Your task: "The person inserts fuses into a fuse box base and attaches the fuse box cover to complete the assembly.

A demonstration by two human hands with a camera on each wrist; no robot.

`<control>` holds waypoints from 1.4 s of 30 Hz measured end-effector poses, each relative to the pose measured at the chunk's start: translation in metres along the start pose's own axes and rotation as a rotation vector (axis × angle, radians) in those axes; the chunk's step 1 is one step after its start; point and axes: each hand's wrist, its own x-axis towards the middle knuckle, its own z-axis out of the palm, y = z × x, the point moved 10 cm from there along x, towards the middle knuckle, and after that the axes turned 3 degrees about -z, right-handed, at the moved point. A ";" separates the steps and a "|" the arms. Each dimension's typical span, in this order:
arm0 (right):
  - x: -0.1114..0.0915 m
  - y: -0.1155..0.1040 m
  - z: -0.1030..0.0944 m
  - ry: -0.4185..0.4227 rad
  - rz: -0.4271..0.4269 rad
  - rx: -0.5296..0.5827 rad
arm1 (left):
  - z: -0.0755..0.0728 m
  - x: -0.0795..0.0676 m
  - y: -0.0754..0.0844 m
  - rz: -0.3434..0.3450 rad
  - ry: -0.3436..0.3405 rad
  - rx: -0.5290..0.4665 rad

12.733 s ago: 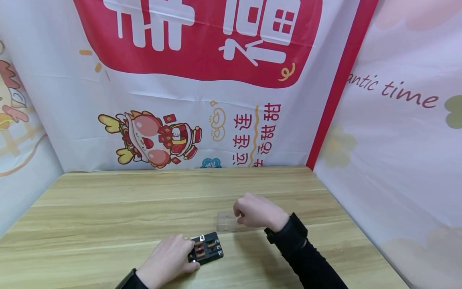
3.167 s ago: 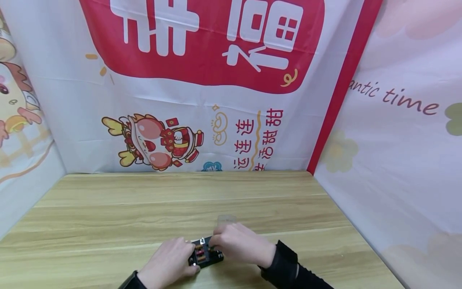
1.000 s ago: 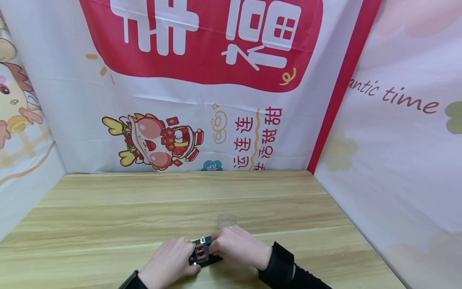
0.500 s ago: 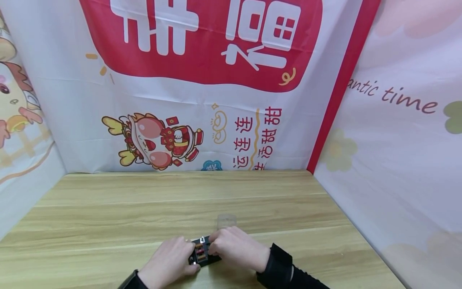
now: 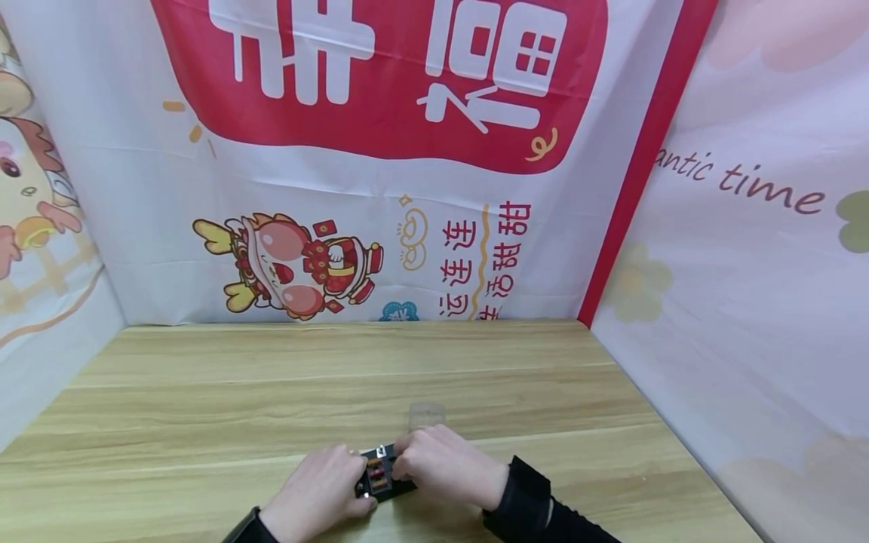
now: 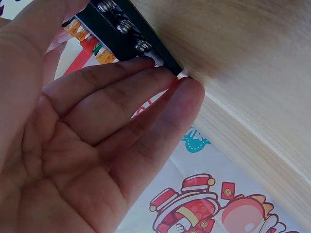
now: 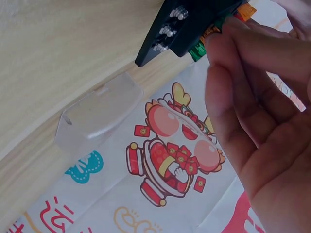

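A black fuse block [image 5: 385, 494] with orange, red and green blade fuses lies on the table, metal screw terminals along its sides. My left hand [image 5: 319, 483] grips its left end between thumb and fingers; in the left wrist view the fingertips [image 6: 187, 92] meet its edge. My right hand [image 5: 449, 466] covers the block's right part, thumb and fingers pinching at a blade fuse seated there, mostly hidden by the fingertips. A green fuse [image 7: 198, 51] shows beside those fingers in the right wrist view. Just behind the block lies a clear plastic cover [image 7: 102, 109].
The wood-grain table [image 5: 271, 392] runs back to a printed white and red cloth [image 5: 285, 181]. Another printed cloth [image 5: 733, 302] hangs along the right side, and one more stands at the left.
Since the oldest frame, my right hand has come from beside the clear cover to the fuse block. Over the last second it has shifted only slightly; my left hand keeps its place.
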 end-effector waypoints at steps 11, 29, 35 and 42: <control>-0.006 0.017 -0.003 -0.010 0.081 0.096 | 0.002 0.001 -0.002 -0.015 -0.009 -0.002; -0.001 0.006 -0.005 0.037 0.048 0.059 | -0.001 0.000 0.000 -0.002 0.000 0.006; -0.001 0.005 -0.004 0.030 0.052 0.045 | 0.001 0.001 -0.001 -0.011 -0.023 0.001; 0.000 0.007 -0.003 0.016 0.056 0.066 | 0.002 0.001 -0.001 -0.017 -0.027 0.003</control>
